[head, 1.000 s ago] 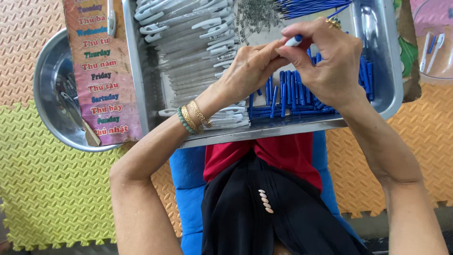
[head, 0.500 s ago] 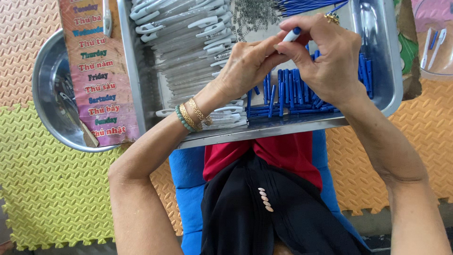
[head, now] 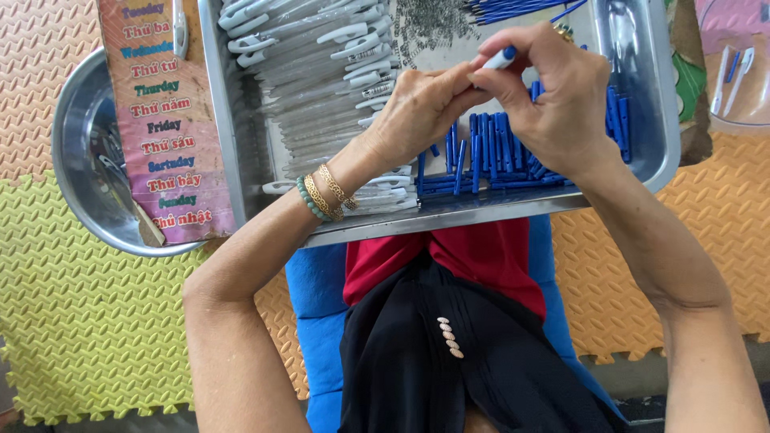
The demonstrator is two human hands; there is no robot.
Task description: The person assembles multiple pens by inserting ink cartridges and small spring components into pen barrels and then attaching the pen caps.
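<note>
Most of the small white-and-blue piece (head: 502, 58) is buried between the fingertips of the left hand (head: 417, 108) and the right hand (head: 553, 100), so its shape cannot be told. The metal tray (head: 642, 120) runs off the top edge (as do the blue parts (head: 513, 10)). The heap of tiny grey bits (head: 429, 28) is too fine to identify.

a steel tray (head: 634, 172) carries clear pen barrels (head: 321, 104), blue pen parts (head: 489, 160) and small springs (head: 429, 24).
</note>
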